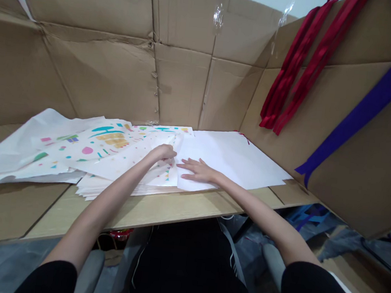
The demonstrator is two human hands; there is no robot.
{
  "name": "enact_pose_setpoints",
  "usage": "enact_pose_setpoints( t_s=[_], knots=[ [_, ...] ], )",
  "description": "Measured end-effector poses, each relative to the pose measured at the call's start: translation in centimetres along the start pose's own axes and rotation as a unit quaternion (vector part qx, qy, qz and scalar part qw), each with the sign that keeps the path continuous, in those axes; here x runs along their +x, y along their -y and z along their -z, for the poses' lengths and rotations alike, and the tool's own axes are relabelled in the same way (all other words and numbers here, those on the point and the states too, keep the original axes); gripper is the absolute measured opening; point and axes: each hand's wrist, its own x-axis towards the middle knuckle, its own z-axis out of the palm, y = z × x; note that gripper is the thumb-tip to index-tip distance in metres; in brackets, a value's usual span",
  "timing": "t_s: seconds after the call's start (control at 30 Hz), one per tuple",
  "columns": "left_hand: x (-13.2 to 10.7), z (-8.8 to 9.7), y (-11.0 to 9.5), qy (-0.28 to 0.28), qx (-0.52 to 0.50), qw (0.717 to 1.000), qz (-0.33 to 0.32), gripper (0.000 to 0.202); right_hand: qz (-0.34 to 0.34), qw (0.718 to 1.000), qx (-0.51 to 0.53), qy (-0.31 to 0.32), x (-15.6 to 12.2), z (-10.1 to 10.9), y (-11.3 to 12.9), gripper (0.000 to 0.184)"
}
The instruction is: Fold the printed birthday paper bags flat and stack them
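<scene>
My left hand (162,154) is curled with its fingertips pinched on the edge of a sheet from the stack of patterned paper (111,149), white with coloured confetti shapes. The sheet's edge lifts slightly beside the fingers. My right hand (198,170) lies flat, fingers spread, pressing on a plain white sheet (236,158) spread on the wooden table (175,207). The two hands are close together near the table's middle.
Cardboard walls (181,80) enclose the table on three sides. Red ribbons (294,68) and a purple ribbon (367,108) hang on the right wall. More white paper (9,152) spreads at the left. Bags and clutter lie below the table at right.
</scene>
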Motion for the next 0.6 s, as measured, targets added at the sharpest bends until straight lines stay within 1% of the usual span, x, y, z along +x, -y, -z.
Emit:
enact_pose_setpoints(
  t_s=[0.17,0.3,0.37,0.43,0.53,0.6],
  knots=[
    [0.2,-0.1,0.2,0.026,-0.023,0.999,-0.037,0.013,-0.028,1.000,-0.001,0.008,1.7,0.1,-0.4,0.064],
    [-0.2,0.1,0.2,0.076,-0.055,0.993,-0.070,0.024,-0.037,0.999,-0.006,0.004,2.8,0.0,-0.8,0.064],
    [-0.4,0.4,0.2,0.082,-0.075,0.990,-0.085,0.028,-0.041,0.999,-0.008,0.003,3.3,0.0,-1.0,0.064],
    [-0.6,0.8,0.3,0.054,-0.097,0.989,-0.098,0.030,-0.047,0.999,-0.011,0.001,3.5,-0.1,-1.1,0.065],
    [-0.5,1.0,0.7,-0.021,-0.139,0.983,-0.120,0.033,-0.051,0.999,-0.017,-0.008,3.6,-0.4,-0.9,0.065],
    [-0.2,0.8,0.8,-0.056,-0.160,0.978,-0.123,0.033,-0.051,0.998,-0.022,-0.012,3.5,-0.7,-0.6,0.065]
  ],
)
